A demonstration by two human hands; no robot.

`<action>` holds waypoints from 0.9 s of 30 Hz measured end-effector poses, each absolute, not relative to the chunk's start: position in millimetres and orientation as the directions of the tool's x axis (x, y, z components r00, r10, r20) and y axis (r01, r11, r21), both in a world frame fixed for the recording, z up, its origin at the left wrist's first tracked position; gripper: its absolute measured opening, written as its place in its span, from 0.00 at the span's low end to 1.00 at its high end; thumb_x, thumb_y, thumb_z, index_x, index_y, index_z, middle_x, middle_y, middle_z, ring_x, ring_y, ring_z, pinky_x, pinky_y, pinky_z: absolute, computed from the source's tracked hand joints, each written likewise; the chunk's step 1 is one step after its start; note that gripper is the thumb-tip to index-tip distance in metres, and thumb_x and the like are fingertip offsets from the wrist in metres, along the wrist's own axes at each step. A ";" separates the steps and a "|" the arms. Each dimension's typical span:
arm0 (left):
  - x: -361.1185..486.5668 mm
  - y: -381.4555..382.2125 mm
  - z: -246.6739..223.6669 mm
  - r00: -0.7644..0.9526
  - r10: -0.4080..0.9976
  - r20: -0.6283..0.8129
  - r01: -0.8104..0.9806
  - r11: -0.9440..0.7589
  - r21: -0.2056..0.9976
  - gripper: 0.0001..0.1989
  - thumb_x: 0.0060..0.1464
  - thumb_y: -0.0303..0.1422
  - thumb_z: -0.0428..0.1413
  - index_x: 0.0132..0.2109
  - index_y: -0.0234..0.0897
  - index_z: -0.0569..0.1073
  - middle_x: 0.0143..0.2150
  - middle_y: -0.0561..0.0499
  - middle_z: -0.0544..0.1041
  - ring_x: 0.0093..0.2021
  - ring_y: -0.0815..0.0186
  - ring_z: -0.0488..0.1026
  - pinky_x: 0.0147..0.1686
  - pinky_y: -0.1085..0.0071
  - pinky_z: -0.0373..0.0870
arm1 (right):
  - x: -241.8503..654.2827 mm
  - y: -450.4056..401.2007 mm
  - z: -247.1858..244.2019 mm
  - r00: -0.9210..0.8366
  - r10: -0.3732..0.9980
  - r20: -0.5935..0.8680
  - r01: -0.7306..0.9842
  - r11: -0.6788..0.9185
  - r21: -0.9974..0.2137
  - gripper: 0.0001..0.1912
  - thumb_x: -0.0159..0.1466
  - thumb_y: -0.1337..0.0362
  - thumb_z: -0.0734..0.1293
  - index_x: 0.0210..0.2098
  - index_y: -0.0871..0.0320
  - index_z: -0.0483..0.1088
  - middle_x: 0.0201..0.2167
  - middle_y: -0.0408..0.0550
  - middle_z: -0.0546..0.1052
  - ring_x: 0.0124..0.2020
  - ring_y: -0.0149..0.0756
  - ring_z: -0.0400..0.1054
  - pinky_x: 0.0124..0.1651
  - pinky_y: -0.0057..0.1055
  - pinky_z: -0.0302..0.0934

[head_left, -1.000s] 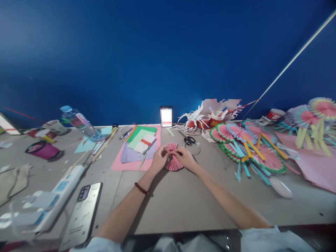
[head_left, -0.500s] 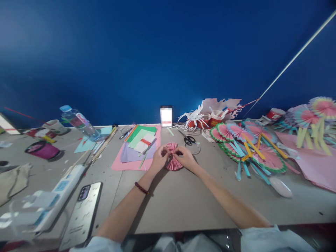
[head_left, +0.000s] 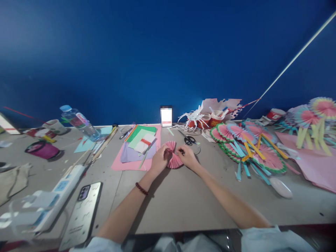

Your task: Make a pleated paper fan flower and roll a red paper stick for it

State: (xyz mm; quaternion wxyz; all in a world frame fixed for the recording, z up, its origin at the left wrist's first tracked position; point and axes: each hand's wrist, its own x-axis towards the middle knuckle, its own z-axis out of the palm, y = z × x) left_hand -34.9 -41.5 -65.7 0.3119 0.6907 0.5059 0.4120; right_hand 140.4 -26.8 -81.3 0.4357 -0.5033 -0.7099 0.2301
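Against a deep blue wall (head_left: 131, 63), works at a grey table (head_left: 168, 206) strewn with paper. Pinches pink pleated fan (head_left: 175, 161) near its middle between thumb and fingertips of the left hand (head_left: 159, 160). Brings right hand (head_left: 189, 159) to the fan's other side, thumb and forefinger curled toward each other; impossible to tell whether pinching a pleat or only just beside it. Has the fan at the middle of the table, between both hands, pleats flaring out above and below; hard to tell whether resting on the tabletop. Wears a dark bead bracelet (head_left: 141, 189) on the left wrist and pale sleeves (head_left: 105, 244). Just left of the left hand, stacked coloured sheets (head_left: 128, 154), pink, lilac and green, with a small white packet (head_left: 143, 144) on top. Just beyond the right hand, scissors (head_left: 188, 141) with black handles. Farther right, a pile of green-edged fans (head_left: 271, 160) with blue and yellow strips, then pink sheets (head_left: 315, 164). At the back, a lit screen (head_left: 166, 117) and red cups (head_left: 213, 122) with white paper strips. Far left, a tilted water bottle (head_left: 81, 120), thin sticks (head_left: 105, 144), a power strip (head_left: 61, 190) and a phone (head_left: 83, 213) lying camera side up.
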 end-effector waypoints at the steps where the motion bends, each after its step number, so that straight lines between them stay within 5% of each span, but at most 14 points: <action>1: -35.2 -42.5 -63.7 0.165 0.956 0.242 0.478 -0.292 0.828 0.07 0.57 0.30 0.51 0.42 0.41 0.73 0.39 0.50 0.79 0.39 0.62 0.74 0.40 0.68 0.68 | 141.1 -26.7 -81.2 -0.111 0.914 0.391 0.525 0.388 -0.758 0.06 0.57 0.68 0.62 0.24 0.55 0.66 0.26 0.46 0.72 0.30 0.36 0.65 0.35 0.31 0.61; 10: -32.0 -45.0 -59.4 0.193 0.943 0.273 0.593 -0.333 0.733 0.04 0.54 0.27 0.52 0.34 0.40 0.70 0.36 0.50 0.76 0.37 0.60 0.72 0.36 0.69 0.65 | 140.6 -27.3 -82.3 -0.097 0.914 0.393 0.572 0.375 -0.730 0.07 0.56 0.70 0.60 0.23 0.55 0.63 0.25 0.45 0.69 0.30 0.36 0.64 0.36 0.31 0.60; 17: -37.7 -41.9 -58.2 0.237 0.939 0.249 0.444 -0.332 0.832 0.05 0.55 0.28 0.52 0.39 0.40 0.71 0.35 0.52 0.77 0.35 0.64 0.73 0.36 0.70 0.67 | 144.4 -24.0 -79.3 -0.099 0.905 0.413 0.538 0.398 -0.743 0.07 0.57 0.70 0.61 0.24 0.55 0.66 0.26 0.47 0.72 0.32 0.37 0.66 0.38 0.32 0.62; 27: -35.6 -45.1 -63.6 0.206 0.915 0.348 0.697 -0.387 0.604 0.04 0.56 0.34 0.56 0.33 0.40 0.72 0.33 0.49 0.74 0.38 0.61 0.71 0.35 0.69 0.64 | 142.8 -25.1 -79.7 -0.109 0.913 0.392 0.479 0.394 -0.784 0.05 0.54 0.69 0.65 0.31 0.57 0.72 0.32 0.48 0.75 0.34 0.36 0.69 0.37 0.31 0.65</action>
